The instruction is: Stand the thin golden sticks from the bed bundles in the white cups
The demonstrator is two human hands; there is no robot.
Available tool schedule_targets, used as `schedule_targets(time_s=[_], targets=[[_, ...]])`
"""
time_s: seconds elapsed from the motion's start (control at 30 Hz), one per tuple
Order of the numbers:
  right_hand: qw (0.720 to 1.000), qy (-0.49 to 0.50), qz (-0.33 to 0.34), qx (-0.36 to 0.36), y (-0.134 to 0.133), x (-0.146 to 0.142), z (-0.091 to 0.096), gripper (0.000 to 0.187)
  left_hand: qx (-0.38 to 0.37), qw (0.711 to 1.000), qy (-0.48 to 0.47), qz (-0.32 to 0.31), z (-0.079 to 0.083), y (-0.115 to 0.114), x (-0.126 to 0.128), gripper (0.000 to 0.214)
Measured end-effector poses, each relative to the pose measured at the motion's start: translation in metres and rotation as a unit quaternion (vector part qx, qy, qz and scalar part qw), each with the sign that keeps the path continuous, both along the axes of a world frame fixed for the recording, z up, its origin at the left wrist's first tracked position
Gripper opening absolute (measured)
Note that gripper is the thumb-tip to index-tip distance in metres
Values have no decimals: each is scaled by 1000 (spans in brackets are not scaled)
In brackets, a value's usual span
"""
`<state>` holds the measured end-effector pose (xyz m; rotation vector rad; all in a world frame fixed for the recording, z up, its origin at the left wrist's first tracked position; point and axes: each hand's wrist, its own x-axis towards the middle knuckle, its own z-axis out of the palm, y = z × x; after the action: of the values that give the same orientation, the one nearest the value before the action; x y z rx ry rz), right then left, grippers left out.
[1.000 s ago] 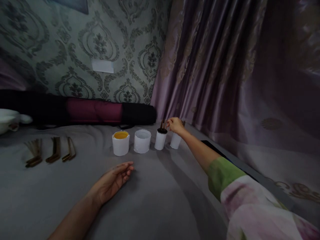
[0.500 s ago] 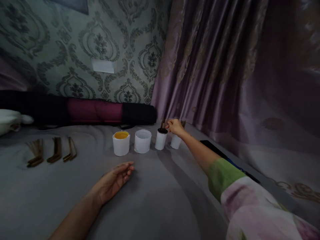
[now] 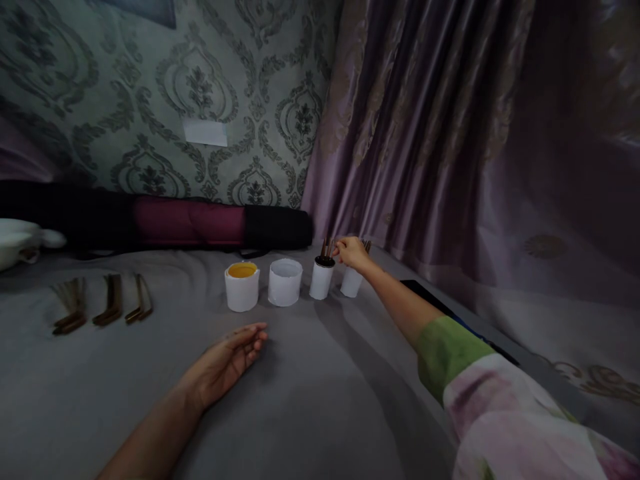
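Note:
My right hand reaches over two narrow white cups. Its fingers are pinched on what looks like a thin brown stick, at the right of the sticks standing in the dark-rimmed cup. Behind that hand is the other narrow cup, partly hidden, with several brown sticks poking up. My left hand rests on its side on the grey sheet, palm inward, fingers loosely bent and holding nothing. Beyond it stand a wide white tub with a yellow inside and a wide white tub.
Brown, bent, brush-like bundles lie at the left on the grey sheet. A long black and maroon roll lies along the wall. A dark flat object lies at the right, near the purple curtain.
Almost nothing differs. The view has shifted very slightly, and both hands keep the same poses.

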<state>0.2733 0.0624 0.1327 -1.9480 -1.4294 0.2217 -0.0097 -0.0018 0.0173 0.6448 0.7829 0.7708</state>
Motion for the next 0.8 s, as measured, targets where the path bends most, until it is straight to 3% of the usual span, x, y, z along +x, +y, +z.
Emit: schedule_targets(time_s=[0.8], targets=[[997,-10,-18,71,4,6,8,24,-4,1000,-8,-5,5,1,-3,14]])
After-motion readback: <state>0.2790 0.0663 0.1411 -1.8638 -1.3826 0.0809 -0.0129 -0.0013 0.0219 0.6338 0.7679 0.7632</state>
